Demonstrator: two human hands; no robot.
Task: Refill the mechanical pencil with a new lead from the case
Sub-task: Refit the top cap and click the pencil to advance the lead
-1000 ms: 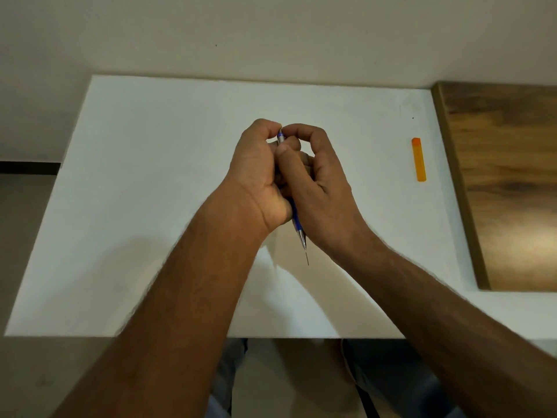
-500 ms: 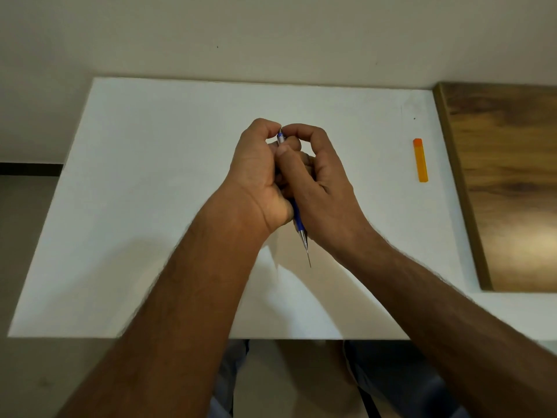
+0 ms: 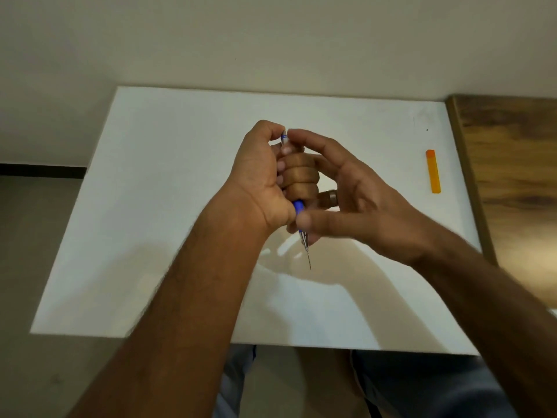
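Left hand [image 3: 265, 179] is wrapped tight around the pencil [image 3: 298, 206], held over the white table [image 3: 168, 182], lead poking out the tip. Right hand [image 3: 358, 206] hangs loose beside it, holding nothing. Orange case [image 3: 433, 175] lies well off right. Looks like final checking; next, probably push the lead in.

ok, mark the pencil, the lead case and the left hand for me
pencil [image 3: 299, 205]: head view, blue barrel below the fist.
lead case [image 3: 433, 171]: head view, mid-body.
left hand [image 3: 272, 176]: head view, palm, fist closed on the pencil.
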